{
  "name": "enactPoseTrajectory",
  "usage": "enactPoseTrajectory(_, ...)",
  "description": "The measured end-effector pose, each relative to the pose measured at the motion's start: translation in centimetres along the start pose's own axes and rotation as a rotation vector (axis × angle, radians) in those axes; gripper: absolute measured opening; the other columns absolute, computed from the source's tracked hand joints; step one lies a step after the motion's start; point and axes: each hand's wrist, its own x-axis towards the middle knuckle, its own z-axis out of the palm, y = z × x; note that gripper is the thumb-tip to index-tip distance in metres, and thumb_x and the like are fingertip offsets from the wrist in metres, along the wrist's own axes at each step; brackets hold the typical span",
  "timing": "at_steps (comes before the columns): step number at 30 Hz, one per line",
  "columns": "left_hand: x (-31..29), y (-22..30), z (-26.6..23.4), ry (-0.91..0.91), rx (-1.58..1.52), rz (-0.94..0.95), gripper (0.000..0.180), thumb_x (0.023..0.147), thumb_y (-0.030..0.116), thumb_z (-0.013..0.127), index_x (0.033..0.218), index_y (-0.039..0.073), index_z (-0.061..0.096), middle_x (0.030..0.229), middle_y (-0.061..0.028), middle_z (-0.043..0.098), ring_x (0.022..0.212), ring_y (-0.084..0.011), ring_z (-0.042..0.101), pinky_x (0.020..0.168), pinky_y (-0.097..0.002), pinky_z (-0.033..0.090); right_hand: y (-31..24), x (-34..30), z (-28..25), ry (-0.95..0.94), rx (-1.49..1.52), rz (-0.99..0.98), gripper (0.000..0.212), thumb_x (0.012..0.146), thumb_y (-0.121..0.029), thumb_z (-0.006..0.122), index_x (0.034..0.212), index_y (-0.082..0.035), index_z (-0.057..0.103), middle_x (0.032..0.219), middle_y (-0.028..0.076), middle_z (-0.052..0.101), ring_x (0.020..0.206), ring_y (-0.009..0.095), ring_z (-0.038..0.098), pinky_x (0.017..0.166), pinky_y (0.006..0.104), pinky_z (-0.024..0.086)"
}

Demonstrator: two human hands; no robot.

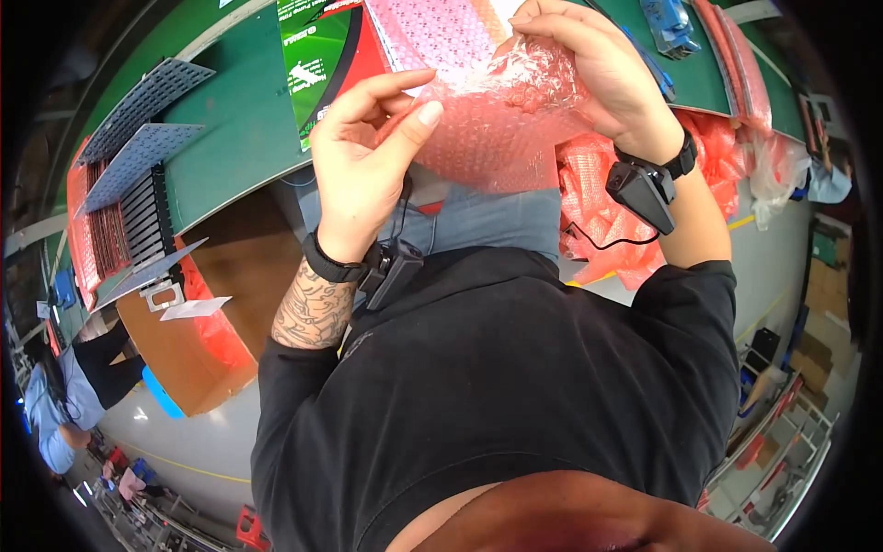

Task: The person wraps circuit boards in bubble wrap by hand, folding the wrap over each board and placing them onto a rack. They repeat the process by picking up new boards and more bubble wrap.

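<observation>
A pink bubble-wrap bag [492,147] hangs between my hands in front of my waist, just over the near edge of the table. My left hand [363,152] grips its left side between thumb and fingers. At the upper right, my right hand [612,74] is closed on the bag's crumpled, shiny top part, with its fingers bent over the edge. Whether anything lies inside the bag cannot be made out. More pink bubble wrap [441,32] lies on the table beyond it, beside a green, black and red printed sheet [322,64].
Left on the green table [235,120] stands a rack [147,202] with several perforated grey panels [147,152]. Below it is an open cardboard box [216,304]. Pink bubble bags [593,202] pile up at my right. A blue tool-like object [670,28] sits far right. Another person [64,396] is at far left.
</observation>
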Motion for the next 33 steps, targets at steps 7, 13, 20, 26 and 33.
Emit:
enactPoseTrajectory(7, 0.5, 1.7, -1.4, -0.107, 0.36, 0.242, 0.026, 0.089, -0.002, 0.073, 0.115, 0.0, 0.072, 0.08, 0.0053, 0.059, 0.072, -0.0018, 0.052, 0.066, -0.0164, 0.042, -1.2, -0.2, 1.6, -0.034, 0.078, -0.003, 0.011, 0.097, -0.008, 0.061, 0.098, -0.001, 0.07, 0.092, 0.007, 0.073, 0.082, 0.013, 0.069, 0.076, 0.0254, 0.054)
enactPoseTrajectory(13, 0.3, 0.9, -1.0, -0.006, 0.394, 0.149, 0.021, 0.09, -0.001, 0.073, 0.111, -0.002, 0.072, 0.079, 0.0063, 0.057, 0.068, -0.0004, 0.046, 0.059, -0.0168, 0.036, -0.5, 0.2, -0.4, -0.069, -0.097, -0.164, 0.017, 0.101, -0.016, 0.058, 0.1, -0.002, 0.067, 0.095, 0.003, 0.068, 0.087, 0.012, 0.065, 0.083, 0.0268, 0.05)
enactPoseTrajectory(20, -0.2, -1.1, -2.6, 0.069, 0.191, 0.068, 0.025, 0.092, -0.002, 0.07, 0.117, -0.004, 0.068, 0.079, 0.0057, 0.058, 0.068, -0.0007, 0.049, 0.062, -0.0161, 0.038, -1.6, 4.5, -1.8, -0.169, -0.066, 0.12, 0.022, 0.1, -0.023, 0.061, 0.1, -0.003, 0.068, 0.093, 0.004, 0.07, 0.085, 0.013, 0.066, 0.074, 0.0295, 0.055)
enactPoseTrajectory(26, -0.6, -2.5, -5.5, 0.173, 0.216, 0.007, 0.027, 0.093, 0.0, 0.07, 0.12, -0.004, 0.068, 0.082, 0.0024, 0.065, 0.074, -0.0011, 0.056, 0.064, -0.0169, 0.041, -3.7, 24.9, -6.2, 0.086, -0.48, 0.004, 0.025, 0.093, -0.027, 0.069, 0.092, -0.002, 0.066, 0.078, 0.006, 0.063, 0.068, 0.016, 0.061, 0.062, 0.0308, 0.051)
enactPoseTrajectory(33, 0.6, -3.8, -5.2, 0.245, 0.206, -0.025, 0.024, 0.094, 0.003, 0.071, 0.118, -0.002, 0.069, 0.082, 0.0043, 0.066, 0.072, 0.0008, 0.054, 0.063, -0.0175, 0.042, -5.6, 47.5, -16.8, 0.332, -1.437, -0.057, 0.104, 0.07, -0.082, 0.068, 0.12, 0.009, 0.067, 0.121, 0.025, 0.069, 0.118, 0.034, 0.065, 0.098, 0.0375, 0.049)
